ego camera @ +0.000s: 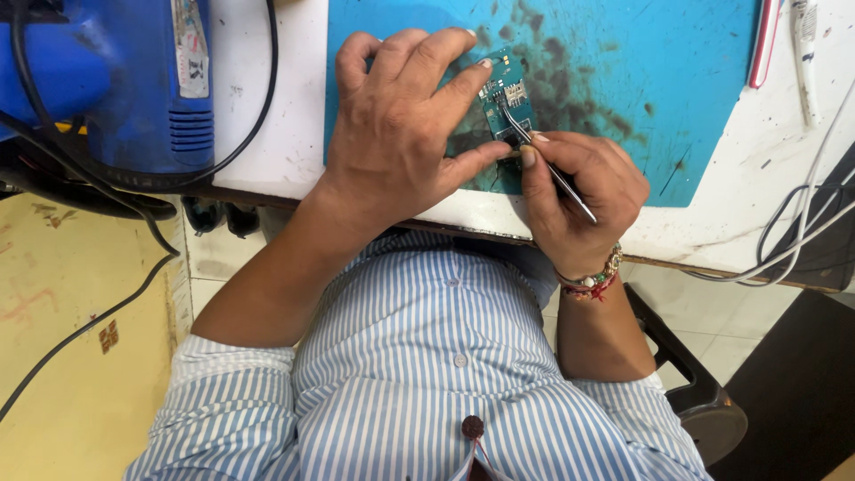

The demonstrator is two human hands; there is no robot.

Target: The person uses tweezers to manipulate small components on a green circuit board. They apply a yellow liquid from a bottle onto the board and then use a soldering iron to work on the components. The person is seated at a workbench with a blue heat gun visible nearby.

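A small teal circuit board (503, 100) lies on a blue work mat (623, 62) near the bench's front edge. My left hand (401, 116) lies flat over the board's left side, index finger and thumb pinning it to the mat. My right hand (579, 191) pinches thin metal tweezers (543, 160), whose tips touch the middle of the board. Part of the board is hidden under my left fingers. A beaded bracelet sits on my right wrist.
A blue boxy machine (134, 80) with black cables (107, 178) stands at the bench's left end. The mat carries dark stains (570, 89). White cables (802, 223) hang at the right, beside a red pen (764, 44) and a white tube (806, 44). A black stool (704, 401) is below.
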